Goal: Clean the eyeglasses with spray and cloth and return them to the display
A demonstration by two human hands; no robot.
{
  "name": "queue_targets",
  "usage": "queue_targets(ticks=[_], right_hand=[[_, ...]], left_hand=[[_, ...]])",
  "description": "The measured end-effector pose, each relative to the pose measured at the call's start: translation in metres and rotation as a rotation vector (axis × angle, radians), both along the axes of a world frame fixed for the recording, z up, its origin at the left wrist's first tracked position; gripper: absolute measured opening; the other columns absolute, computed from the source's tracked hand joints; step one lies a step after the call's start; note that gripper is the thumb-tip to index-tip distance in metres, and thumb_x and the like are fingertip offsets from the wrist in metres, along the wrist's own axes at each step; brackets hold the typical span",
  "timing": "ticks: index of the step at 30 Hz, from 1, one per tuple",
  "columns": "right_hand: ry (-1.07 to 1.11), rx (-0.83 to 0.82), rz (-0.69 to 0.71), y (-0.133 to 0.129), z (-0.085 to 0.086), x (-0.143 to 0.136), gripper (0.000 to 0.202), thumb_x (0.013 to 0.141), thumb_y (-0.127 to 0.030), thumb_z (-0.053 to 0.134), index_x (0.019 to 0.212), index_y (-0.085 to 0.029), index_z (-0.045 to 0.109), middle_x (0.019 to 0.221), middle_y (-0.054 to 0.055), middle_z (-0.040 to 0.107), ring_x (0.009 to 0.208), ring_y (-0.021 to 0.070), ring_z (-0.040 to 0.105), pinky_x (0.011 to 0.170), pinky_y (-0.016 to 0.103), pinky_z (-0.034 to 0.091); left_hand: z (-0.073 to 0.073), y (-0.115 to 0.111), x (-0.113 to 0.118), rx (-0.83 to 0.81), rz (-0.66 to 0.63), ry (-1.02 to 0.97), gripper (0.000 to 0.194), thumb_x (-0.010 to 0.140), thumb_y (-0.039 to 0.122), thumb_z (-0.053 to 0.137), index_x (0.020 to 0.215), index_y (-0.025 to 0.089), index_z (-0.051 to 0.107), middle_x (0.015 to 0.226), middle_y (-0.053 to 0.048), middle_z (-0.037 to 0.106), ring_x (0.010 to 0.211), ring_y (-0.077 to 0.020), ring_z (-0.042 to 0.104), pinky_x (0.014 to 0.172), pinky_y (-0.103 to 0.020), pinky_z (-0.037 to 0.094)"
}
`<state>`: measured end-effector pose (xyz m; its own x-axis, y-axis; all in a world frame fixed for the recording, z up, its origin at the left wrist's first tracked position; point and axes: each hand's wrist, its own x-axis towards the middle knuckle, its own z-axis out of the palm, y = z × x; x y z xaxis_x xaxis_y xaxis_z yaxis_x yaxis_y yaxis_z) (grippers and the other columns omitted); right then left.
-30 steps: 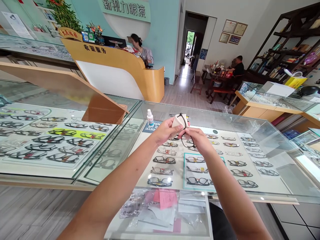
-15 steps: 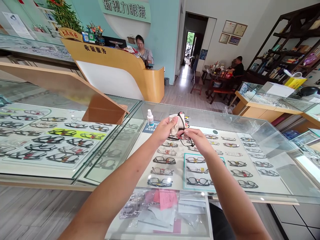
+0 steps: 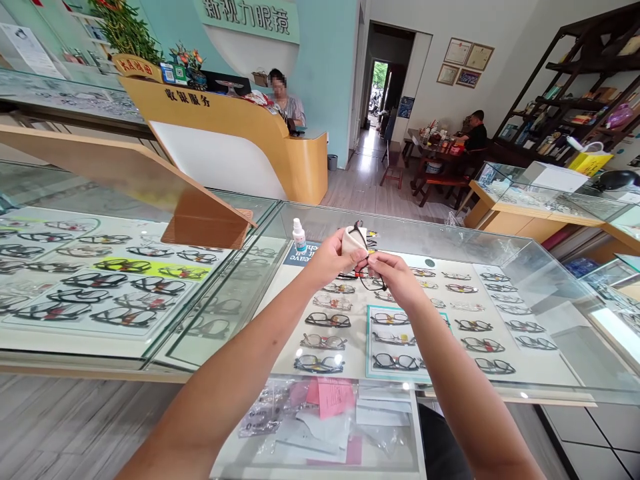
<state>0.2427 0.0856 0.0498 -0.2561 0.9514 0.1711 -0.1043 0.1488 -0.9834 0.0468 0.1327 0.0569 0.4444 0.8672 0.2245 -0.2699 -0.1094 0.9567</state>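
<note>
Above the glass display case (image 3: 280,293), my left hand (image 3: 334,259) is closed on a pale cleaning cloth (image 3: 353,241), its thumb pressing the cloth around part of a pair of dark-framed eyeglasses (image 3: 373,283). My right hand (image 3: 393,272) pinches the frame of the same eyeglasses from the other side. One lens rim hangs below the fingers, and the other is partly covered by cloth and hand. A small white bottle (image 3: 299,235) with a blue and white label stands upright on the glass, just left of my left hand.
Rows of eyeglasses (image 3: 329,320) lie under the glass. Below, an open drawer (image 3: 320,427) holds papers and plastic sleeves. A slanted wooden board (image 3: 205,227) stands on the left case. One person (image 3: 286,100) sits behind the wooden counter (image 3: 220,127), another (image 3: 476,133) at a table.
My left thumb has moved lower over the cloth, and the cloth is folded differently around the eyeglasses. My right hand keeps its pinch in nearly the same place.
</note>
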Motion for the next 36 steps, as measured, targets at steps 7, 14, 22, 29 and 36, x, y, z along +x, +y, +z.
queue_targets(ticks=[7,14,22,29,36], right_hand=[[-0.034,0.014,0.029,0.000,-0.003,-0.002,0.034,0.096,-0.057,0.078,0.087,-0.024,0.080,0.096,0.004,0.077,0.091,0.0212,0.059,0.088,0.035,0.045],[-0.034,0.019,-0.023,0.002,-0.003,0.005,0.032,0.098,-0.055,0.074,0.091,-0.024,0.082,0.098,0.004,0.076,0.084,0.0196,0.051,0.085,0.034,0.043],[-0.068,0.023,-0.035,0.000,0.001,-0.006,0.046,0.088,-0.070,0.078,0.084,-0.024,0.078,0.096,0.006,0.074,0.094,0.0230,0.058,0.087,0.035,0.048],[-0.135,0.121,-0.034,-0.004,0.010,0.000,0.045,0.093,-0.069,0.076,0.088,-0.025,0.083,0.095,0.006,0.078,0.100,0.0256,0.063,0.094,0.039,0.049],[-0.126,0.116,-0.085,-0.006,0.011,0.000,0.045,0.092,-0.069,0.076,0.085,-0.025,0.080,0.094,0.006,0.078,0.091,0.0239,0.062,0.089,0.039,0.049]], left_hand=[[-0.005,0.005,0.003,0.045,0.167,0.002,0.065,0.078,0.076,0.088,0.091,0.017,0.066,0.070,0.001,0.066,0.055,-0.0098,0.056,0.051,-0.022,0.042],[-0.003,0.006,-0.001,0.015,0.032,-0.046,0.064,0.083,0.071,0.088,0.114,0.015,0.075,0.094,-0.009,0.080,0.074,-0.0174,0.072,0.071,-0.028,0.058],[-0.004,-0.003,0.010,-0.027,0.094,-0.087,0.066,0.073,0.060,0.100,0.112,0.017,0.068,0.090,-0.006,0.079,0.065,-0.0135,0.067,0.062,-0.025,0.054],[0.001,0.002,0.003,-0.019,0.039,-0.104,0.066,0.079,0.080,0.085,0.088,0.016,0.073,0.082,-0.008,0.076,0.068,-0.0170,0.069,0.064,-0.029,0.056],[0.002,0.000,-0.001,-0.042,0.063,-0.110,0.060,0.069,0.049,0.105,0.111,0.016,0.077,0.086,-0.002,0.073,0.071,-0.0121,0.063,0.064,-0.022,0.049]])
